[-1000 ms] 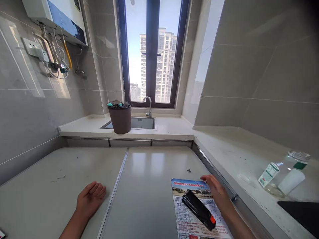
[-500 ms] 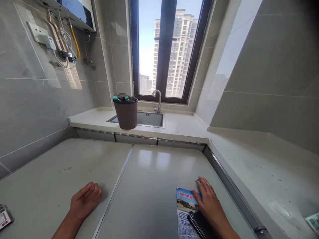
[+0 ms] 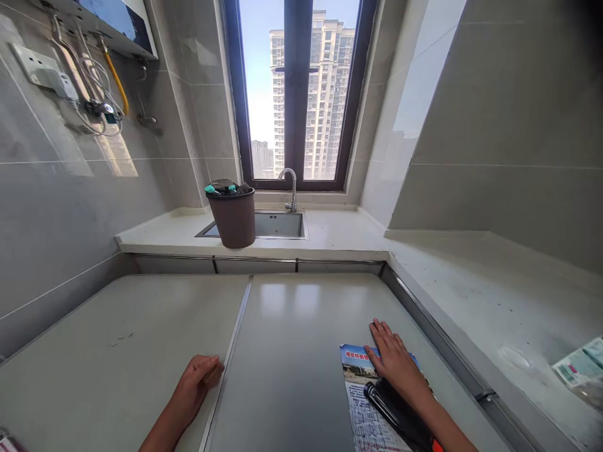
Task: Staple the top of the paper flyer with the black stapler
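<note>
My right hand (image 3: 394, 360) lies flat, fingers spread, on the top of a printed leaflet (image 3: 360, 389) at the lower right of the grey table (image 3: 282, 351). A black stapler (image 3: 393, 414) with a red end rests on the leaflet, just under my wrist. My left hand (image 3: 200, 380) rests on the table beside the seam between the two tabletops, fingers curled loosely with nothing visible in them.
A brown bin (image 3: 234, 213) stands on the white counter (image 3: 325, 235) in front of the sink (image 3: 277, 224) and tap (image 3: 290, 187), below the window. The counter runs along the right, where a labelled bottle (image 3: 581, 370) lies. A water heater and pipes hang at upper left.
My right hand came down from hovering onto the leaflet's top edge. My left hand slid right toward the table seam. The view shifted, hiding most of the bottle.
</note>
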The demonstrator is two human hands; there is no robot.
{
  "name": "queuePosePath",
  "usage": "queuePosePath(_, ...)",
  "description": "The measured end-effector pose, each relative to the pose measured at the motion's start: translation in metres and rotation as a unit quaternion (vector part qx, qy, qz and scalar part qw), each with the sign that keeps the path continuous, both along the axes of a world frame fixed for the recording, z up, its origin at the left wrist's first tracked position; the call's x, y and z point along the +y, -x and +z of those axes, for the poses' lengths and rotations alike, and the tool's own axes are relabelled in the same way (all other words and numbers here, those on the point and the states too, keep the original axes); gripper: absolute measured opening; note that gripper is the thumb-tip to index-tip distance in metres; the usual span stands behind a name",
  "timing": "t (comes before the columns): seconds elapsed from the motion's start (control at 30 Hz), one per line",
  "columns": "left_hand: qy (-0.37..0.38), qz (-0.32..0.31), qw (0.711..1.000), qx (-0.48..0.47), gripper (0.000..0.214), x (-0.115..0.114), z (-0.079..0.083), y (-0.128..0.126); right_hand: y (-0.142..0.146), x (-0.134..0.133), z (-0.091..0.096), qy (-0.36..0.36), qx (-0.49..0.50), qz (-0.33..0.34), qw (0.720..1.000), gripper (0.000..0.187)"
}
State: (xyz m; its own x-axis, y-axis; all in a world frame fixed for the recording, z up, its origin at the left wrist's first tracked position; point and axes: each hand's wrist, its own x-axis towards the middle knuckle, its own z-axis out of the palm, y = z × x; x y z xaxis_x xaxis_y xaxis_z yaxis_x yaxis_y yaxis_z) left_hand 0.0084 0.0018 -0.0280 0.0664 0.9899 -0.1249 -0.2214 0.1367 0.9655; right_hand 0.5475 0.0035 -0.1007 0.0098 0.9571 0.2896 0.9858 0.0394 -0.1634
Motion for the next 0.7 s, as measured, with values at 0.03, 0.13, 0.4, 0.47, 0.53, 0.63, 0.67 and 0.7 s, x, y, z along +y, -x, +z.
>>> queuePosePath(0.03,-0.006,-0.019,1.0,0.008,0.072,0.003,-0.003,0.0,0.006,0.001,0.004,0.005,-0.003,-0.006,1.0,0.07)
queuePosePath(0.13,-0.018,-0.022,1.0,-0.006,0.069,0.011,-0.01,0.002,0.044,0.005,0.022,0.04,-0.008,-0.042,0.998,0.066)
queuePosePath(0.4,-0.031,-0.004,0.999,-0.012,0.064,0.016,-0.009,-0.004,0.226,0.039,0.055,0.105,0.062,0.052,0.991,0.068)
queuePosePath(0.47,-0.03,-0.002,0.999,-0.011,0.065,0.015,-0.005,-0.007,0.263,0.046,0.056,0.101,0.085,0.092,0.987,0.068)
queuePosePath(0.53,-0.024,-0.009,1.0,-0.008,0.067,0.014,-0.001,-0.009,0.29,0.05,0.056,0.1,0.106,0.113,0.983,0.067)
queuePosePath(0.63,-0.021,0.0,1.0,-0.006,0.069,0.011,0.001,-0.012,0.315,0.052,0.057,0.099,0.133,0.134,0.977,0.065)
queuePosePath(0.67,-0.021,0.004,1.0,-0.004,0.069,0.011,0.002,-0.012,0.32,0.052,0.058,0.096,0.142,0.141,0.975,0.065)
queuePosePath(0.7,-0.021,0.007,1.0,-0.001,0.069,0.011,0.002,-0.013,0.322,0.052,0.061,0.09,0.152,0.147,0.973,0.066)
